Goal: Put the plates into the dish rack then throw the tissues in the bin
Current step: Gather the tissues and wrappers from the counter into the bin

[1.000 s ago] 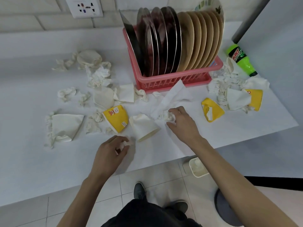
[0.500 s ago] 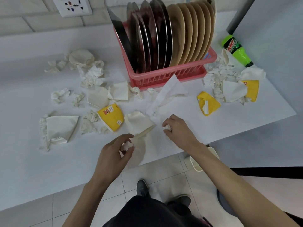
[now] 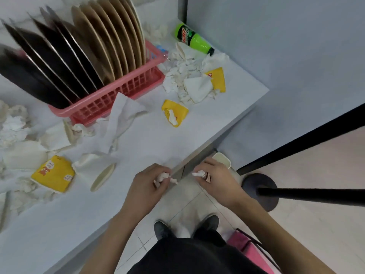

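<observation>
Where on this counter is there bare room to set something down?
The near strip of counter in front of the flattened yellow cup is bare, as is the patch between the crushed yellow cup and the counter's front edge. It's crowded beside the dish rack: tissues heaped right, more left.

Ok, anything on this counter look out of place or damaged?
Yes. A green bottle lies on its side at the far corner of the counter, and yellow paper cups lie crushed flat among scattered crumpled tissues. The plates stand on edge in the pink rack.
</observation>
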